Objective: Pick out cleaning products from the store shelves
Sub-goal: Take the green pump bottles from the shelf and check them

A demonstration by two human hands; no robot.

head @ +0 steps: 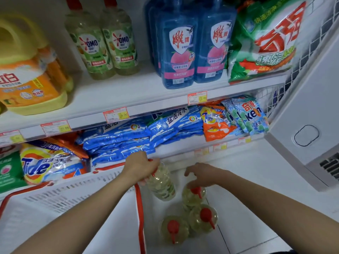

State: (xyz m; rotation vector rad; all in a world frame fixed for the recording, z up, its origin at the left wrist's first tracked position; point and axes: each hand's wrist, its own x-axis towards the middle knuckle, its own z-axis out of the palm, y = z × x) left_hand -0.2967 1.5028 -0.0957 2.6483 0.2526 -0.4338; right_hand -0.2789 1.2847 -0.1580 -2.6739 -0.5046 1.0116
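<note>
Left hand [142, 166] is reaching in from bottom-left, grip closed round the red-capped neck of a clear plastic bottle of pale green liquid [162, 182], which is tilting just right of the white slotted basket [73, 195] and its red handle [140, 208]. Right hand [203, 175] is hovering over a second matching bottle [192, 197], grip loose, fingers half-curled, holding nothing; contact with the cap unclear. Two more red-capped bottles [203, 219] are standing together on the white tiled floor [247, 226]. Blue detergent bags [128, 140] are crowding the lower shelf right behind the left hand. Upper shelf [128, 96] is carrying two OMO bottles [102, 44]. White cabinet [302, 125] is boxing in the right side.
</note>
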